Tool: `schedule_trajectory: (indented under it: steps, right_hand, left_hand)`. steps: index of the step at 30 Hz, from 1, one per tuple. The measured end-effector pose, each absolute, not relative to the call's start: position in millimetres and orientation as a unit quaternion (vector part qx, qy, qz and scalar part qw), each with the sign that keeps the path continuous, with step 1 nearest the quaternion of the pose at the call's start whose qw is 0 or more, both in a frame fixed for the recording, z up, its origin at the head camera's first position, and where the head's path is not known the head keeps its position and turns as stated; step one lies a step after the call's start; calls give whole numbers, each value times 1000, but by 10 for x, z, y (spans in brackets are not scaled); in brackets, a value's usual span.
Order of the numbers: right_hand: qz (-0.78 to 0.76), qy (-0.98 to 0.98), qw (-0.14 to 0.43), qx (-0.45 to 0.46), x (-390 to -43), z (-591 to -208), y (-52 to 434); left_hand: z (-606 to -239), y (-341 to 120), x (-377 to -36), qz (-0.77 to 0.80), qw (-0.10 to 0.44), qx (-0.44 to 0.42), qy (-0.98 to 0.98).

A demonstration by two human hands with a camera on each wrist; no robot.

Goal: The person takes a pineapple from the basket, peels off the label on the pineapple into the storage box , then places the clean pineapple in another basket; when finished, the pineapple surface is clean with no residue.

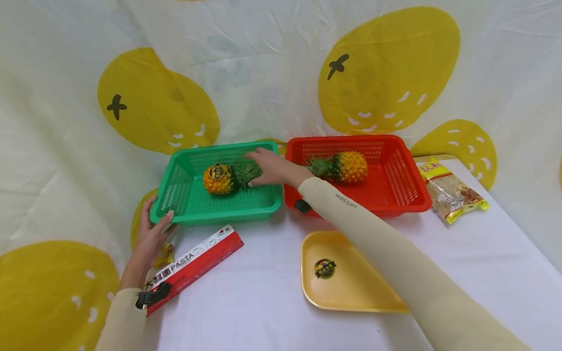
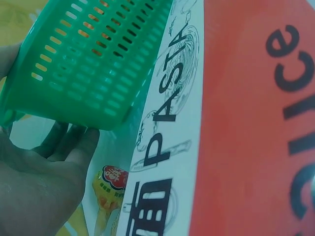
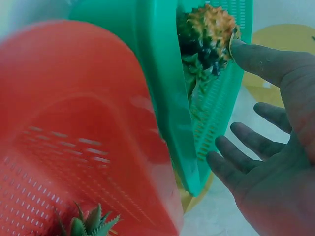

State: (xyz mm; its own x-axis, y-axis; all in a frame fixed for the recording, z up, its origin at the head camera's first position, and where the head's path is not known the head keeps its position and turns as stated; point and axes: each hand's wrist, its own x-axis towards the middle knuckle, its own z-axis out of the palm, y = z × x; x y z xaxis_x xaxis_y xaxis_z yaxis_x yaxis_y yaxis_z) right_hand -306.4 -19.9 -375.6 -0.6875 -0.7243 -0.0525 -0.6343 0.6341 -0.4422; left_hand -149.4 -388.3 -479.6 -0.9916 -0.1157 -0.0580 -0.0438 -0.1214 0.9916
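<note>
A green basket holds a pineapple lying on its side, crown pointing right. My right hand reaches into the basket over the crown. Its fingers are spread and straight, and its thumb tip is close to the fruit. My left hand grips the basket's front-left corner, thumb on the rim and fingers underneath. Beside it, a red basket holds a second pineapple.
A red and white pasta box lies in front of the green basket, with a small yellow candy by my left hand. A yellow tray sits under my right forearm. A snack packet lies at the right.
</note>
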Motion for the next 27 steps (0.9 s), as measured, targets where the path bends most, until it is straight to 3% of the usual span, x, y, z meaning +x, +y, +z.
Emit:
schedule_trajectory:
  steps: [9, 16, 27]
  right_hand:
    - [-198, 906, 111, -356, -3259, -3955, -414]
    - [-216, 905, 117, -347, -3331, -3996, -590]
    - [-211, 914, 135, -320, -3522, -4066, -581]
  left_hand:
    - [-4840, -3865, -1471, -724, 7, 78, -685]
    - [-4782, -3903, -1441, -730, 30, 78, -679]
    - [-4803, -3846, -1471, -731, 21, 90, -676]
